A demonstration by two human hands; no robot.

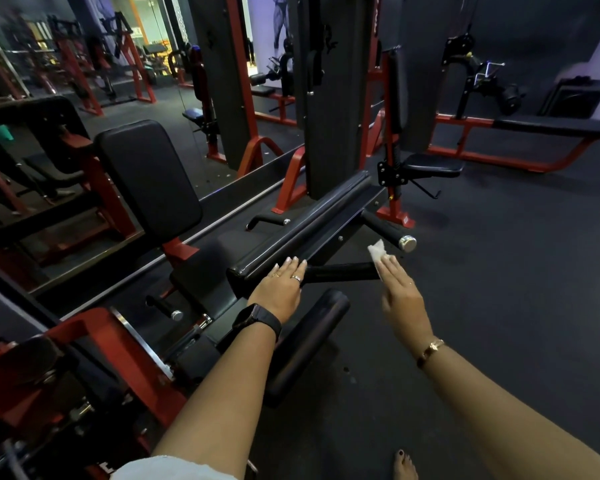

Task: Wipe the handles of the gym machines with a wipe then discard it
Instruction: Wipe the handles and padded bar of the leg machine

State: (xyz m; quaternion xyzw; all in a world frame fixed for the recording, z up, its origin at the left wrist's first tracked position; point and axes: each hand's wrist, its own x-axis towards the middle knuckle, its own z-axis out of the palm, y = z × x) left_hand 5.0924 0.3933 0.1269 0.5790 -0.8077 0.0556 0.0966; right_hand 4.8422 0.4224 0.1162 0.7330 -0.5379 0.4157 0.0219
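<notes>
A white wipe (pixel 376 252) sits against the outer end of a black handle (pixel 340 272) that juts from a red and black gym machine. My right hand (pixel 400 294) presses the wipe onto that handle end with straight fingers. Flat on the near end of the long black pad (pixel 312 223), just left of the handle, rests my left hand (pixel 280 287), fingers extended. A second handle (pixel 388 231) with a chrome cap lies just beyond the wipe. A third handle (pixel 269 220) shows on the pad's far side.
The machine's black backrest (pixel 146 174) and red frame (pixel 118 344) fill the left. A black roller pad (pixel 305 341) lies under my left wrist. Dark rubber floor (pixel 499 271) spreads to the right. Further machines and a bench (pixel 430 166) stand behind. My bare foot (pixel 405 465) is at the bottom.
</notes>
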